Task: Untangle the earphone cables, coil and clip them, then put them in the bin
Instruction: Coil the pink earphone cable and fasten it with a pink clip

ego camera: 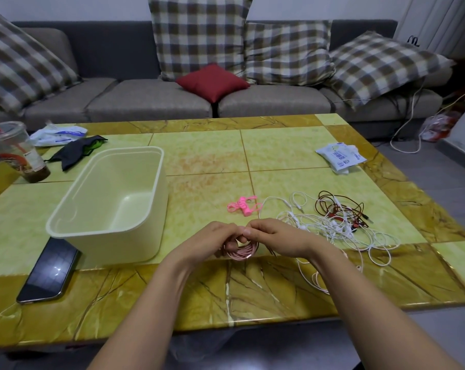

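Note:
A pink earphone cable point(242, 252) is wound into a coil just above the table's near centre. My left hand point(212, 241) grips the coil from the left and my right hand point(276, 236) pinches it at the top from the right. Pink clips point(243, 206) lie on the table just beyond my hands. To the right sits a tangle of white earphone cables point(332, 225) mixed with dark red earphone cables point(343, 206). The cream bin point(145, 236) stands open and empty to the left of my hands.
A black phone point(48, 271) lies at the bin's near left corner. A plastic cup with a straw point(15, 150), a black cloth point(79, 150) and a white packet point(57, 134) sit far left. A tissue pack point(340, 156) lies far right. A sofa with cushions stands behind the table.

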The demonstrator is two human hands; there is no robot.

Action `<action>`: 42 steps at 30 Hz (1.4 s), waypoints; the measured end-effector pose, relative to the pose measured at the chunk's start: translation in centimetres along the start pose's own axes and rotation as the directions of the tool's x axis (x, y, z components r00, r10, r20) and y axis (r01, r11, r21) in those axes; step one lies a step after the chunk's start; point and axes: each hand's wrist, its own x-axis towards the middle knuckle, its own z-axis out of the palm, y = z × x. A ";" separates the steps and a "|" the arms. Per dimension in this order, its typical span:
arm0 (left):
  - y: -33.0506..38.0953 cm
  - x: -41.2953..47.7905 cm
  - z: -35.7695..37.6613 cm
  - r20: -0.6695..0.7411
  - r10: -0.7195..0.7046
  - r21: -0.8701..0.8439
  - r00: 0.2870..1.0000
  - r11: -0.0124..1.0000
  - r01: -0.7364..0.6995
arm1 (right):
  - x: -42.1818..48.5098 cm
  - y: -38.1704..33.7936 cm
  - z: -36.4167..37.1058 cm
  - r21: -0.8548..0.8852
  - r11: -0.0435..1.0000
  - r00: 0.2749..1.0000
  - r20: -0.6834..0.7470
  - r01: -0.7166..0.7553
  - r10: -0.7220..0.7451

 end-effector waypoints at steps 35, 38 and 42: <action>-0.9 1.6 1.5 -0.180 0.069 0.312 0.981 0.950 -0.010 | -0.3 -0.6 0.5 0.152 0.988 0.999 -0.052 0.015 -0.007; -0.7 1.5 1.7 -0.206 0.044 0.209 0.978 0.978 0.000 | -0.4 -0.8 0.5 0.165 0.986 0.995 -0.094 0.031 -0.016; -0.3 1.2 1.4 -0.181 -0.060 0.037 0.982 0.997 0.067 | -0.5 -1.0 0.6 0.202 0.977 0.991 -0.133 0.061 -0.034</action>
